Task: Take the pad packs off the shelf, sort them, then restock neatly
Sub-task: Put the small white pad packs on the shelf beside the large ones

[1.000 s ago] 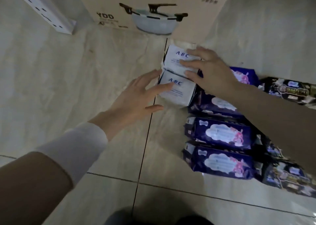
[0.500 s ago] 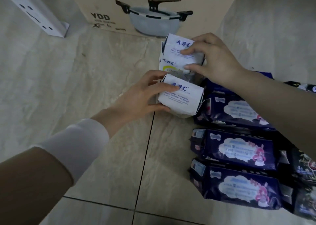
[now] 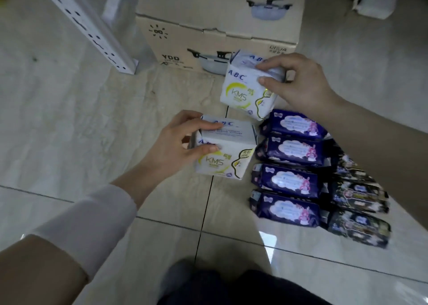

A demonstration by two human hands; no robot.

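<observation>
My left hand (image 3: pixel 178 142) grips a white ABC KMS pad pack (image 3: pixel 228 156) by its top left corner, lifted above the tiled floor. My right hand (image 3: pixel 298 82) pinches a second white ABC KMS pack (image 3: pixel 243 91) by its upper right edge, held higher and tilted. On the floor to the right lies a column of several dark blue pad packs (image 3: pixel 289 182), with a column of black pad packs (image 3: pixel 359 203) beside them, partly hidden by my right forearm.
A cardboard box with a pot picture (image 3: pixel 208 40) stands on the floor behind the packs. A white perforated shelf upright (image 3: pixel 92 29) slants down at the upper left. Pale floor tiles (image 3: pixel 69 131) spread to the left. My dark trouser leg (image 3: pixel 231 288) shows at the bottom.
Both hands closed on the white packs and lifted them off the floor. The packs turned so their KMS fronts show. The view pulled back and upward.
</observation>
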